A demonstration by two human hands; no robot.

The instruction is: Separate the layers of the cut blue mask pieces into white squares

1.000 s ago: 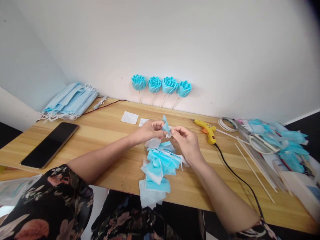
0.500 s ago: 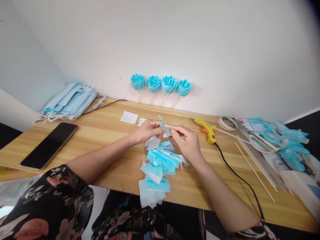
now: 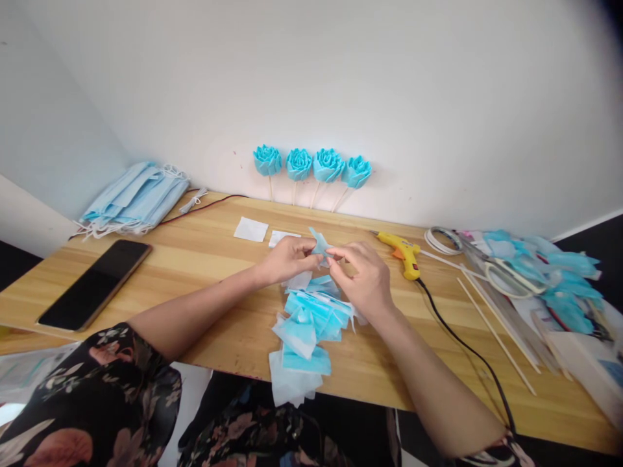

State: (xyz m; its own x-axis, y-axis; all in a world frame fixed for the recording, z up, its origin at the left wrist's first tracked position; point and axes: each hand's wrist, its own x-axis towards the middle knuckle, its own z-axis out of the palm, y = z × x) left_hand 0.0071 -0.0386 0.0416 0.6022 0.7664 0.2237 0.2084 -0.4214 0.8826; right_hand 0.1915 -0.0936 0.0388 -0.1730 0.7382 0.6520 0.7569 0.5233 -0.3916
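Note:
My left hand (image 3: 288,258) and my right hand (image 3: 361,274) meet over the middle of the wooden table (image 3: 204,259). Both pinch a small blue piece of mask fabric (image 3: 320,243) between their fingertips, the piece sticking up between them. Just below the hands lies a pile of cut blue and white mask pieces (image 3: 311,318), reaching to the table's front edge. Two white squares (image 3: 252,229) lie flat behind my left hand.
Four blue fabric roses on sticks (image 3: 311,165) lean on the wall. A stack of face masks (image 3: 134,198) and a phone (image 3: 95,283) lie left. A yellow glue gun (image 3: 402,250) with black cord, wooden sticks (image 3: 494,334), scissors (image 3: 511,279) and blue scraps lie right.
The blue piece has tipped lower and the fingers of both hands have closed tighter together on it. The hands stay in the same spot.

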